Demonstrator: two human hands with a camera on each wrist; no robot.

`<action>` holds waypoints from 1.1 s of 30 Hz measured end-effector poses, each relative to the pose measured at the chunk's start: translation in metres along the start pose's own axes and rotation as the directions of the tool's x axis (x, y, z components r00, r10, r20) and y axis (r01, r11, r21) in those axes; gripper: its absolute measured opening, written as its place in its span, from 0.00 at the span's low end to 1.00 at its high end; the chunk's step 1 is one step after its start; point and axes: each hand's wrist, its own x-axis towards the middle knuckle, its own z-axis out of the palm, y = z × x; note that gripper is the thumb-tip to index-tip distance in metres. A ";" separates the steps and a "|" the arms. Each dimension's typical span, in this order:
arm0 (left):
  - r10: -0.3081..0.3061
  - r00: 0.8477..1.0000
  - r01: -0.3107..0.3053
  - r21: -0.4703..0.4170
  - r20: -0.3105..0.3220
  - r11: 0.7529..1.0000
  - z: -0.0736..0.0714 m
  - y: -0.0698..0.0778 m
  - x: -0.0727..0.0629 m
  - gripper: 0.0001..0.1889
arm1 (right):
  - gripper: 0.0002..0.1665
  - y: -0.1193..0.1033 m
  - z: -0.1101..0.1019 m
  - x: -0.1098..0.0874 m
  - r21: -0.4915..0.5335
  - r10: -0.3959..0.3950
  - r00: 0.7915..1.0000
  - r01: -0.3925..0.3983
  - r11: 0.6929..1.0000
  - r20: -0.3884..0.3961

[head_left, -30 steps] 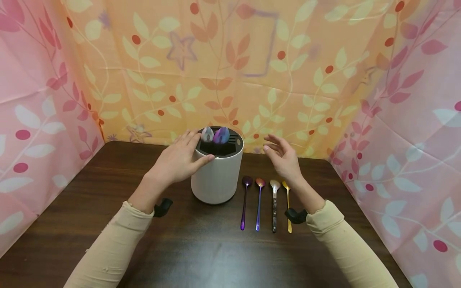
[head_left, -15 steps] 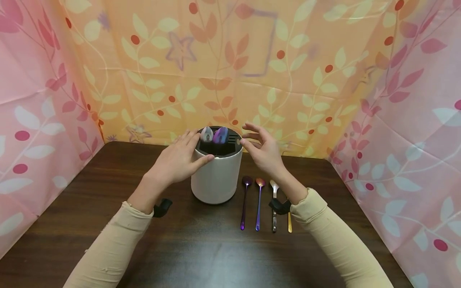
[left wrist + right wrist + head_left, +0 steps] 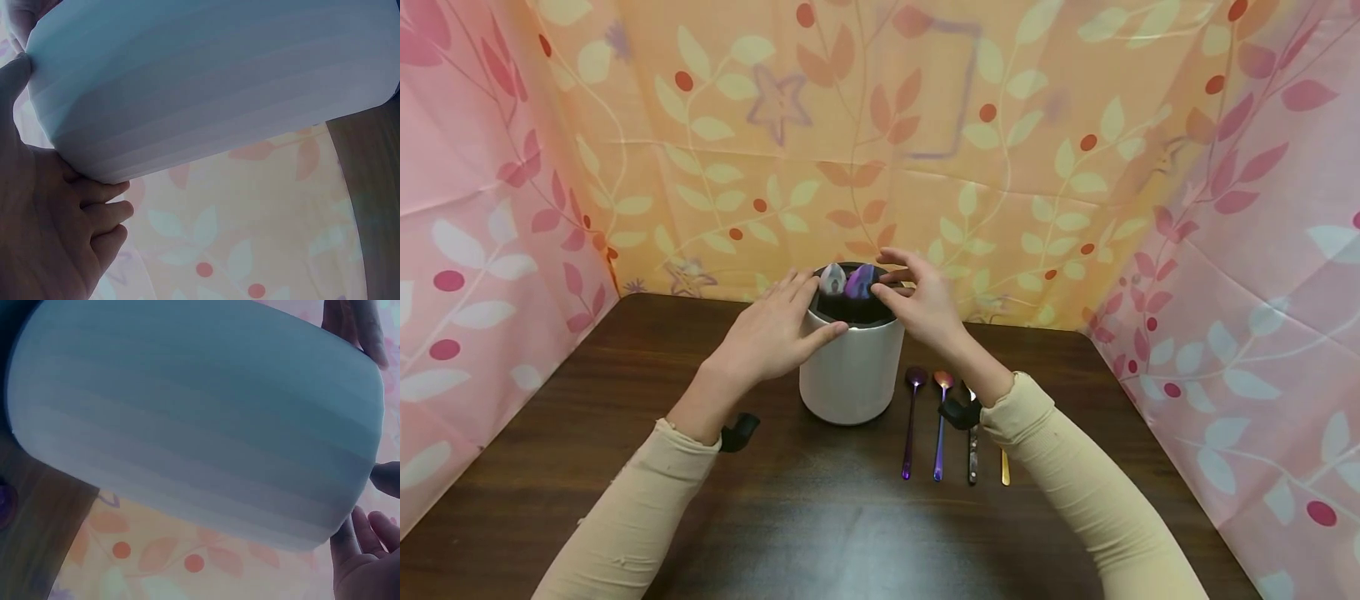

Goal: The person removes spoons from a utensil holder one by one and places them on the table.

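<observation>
A white cylindrical holder (image 3: 850, 375) with a black slotted top stands upright on the table. Two spoon heads stick up from it, one grey-white (image 3: 832, 281) and one purple-blue (image 3: 861, 282). My left hand (image 3: 767, 329) rests on the holder's left rim, its fingers extended along the side and its thumb on the front edge. Over the right rim, my right hand (image 3: 925, 308) has its thumb and fingertips parted right beside the purple-blue spoon head. The holder's wall (image 3: 219, 81) fills much of the left wrist view; the right wrist view shows the right fingers (image 3: 369, 534) at the top end.
To the right of the holder several long spoons lie in a row: a dark purple spoon (image 3: 911, 425), a copper-and-blue spoon (image 3: 939, 429), a black-handled spoon (image 3: 973, 454) and a gold one (image 3: 1005, 468). The right forearm partly covers the last two. Patterned cloth (image 3: 880, 125) walls the table (image 3: 760, 517).
My right hand has moved left from above the spoon row to the holder's top, reaching the purple-blue spoon head. The left hand and the holder have stayed in place.
</observation>
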 end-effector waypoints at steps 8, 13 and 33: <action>-0.002 1.000 0.002 0.003 0.003 1.000 0.000 0.001 0.000 0.55 | 0.28 -0.002 0.007 0.005 -0.092 0.022 1.000 -0.021 0.995 0.009; 0.003 1.000 -0.003 0.013 0.002 1.000 0.000 0.000 0.001 0.55 | 0.26 -0.002 0.008 0.008 -0.141 0.044 0.998 -0.038 0.989 0.044; 0.013 1.000 -0.013 0.000 -0.016 1.000 0.001 -0.002 0.001 0.54 | 0.24 -0.010 0.009 0.004 -0.081 0.025 0.996 -0.018 0.997 0.082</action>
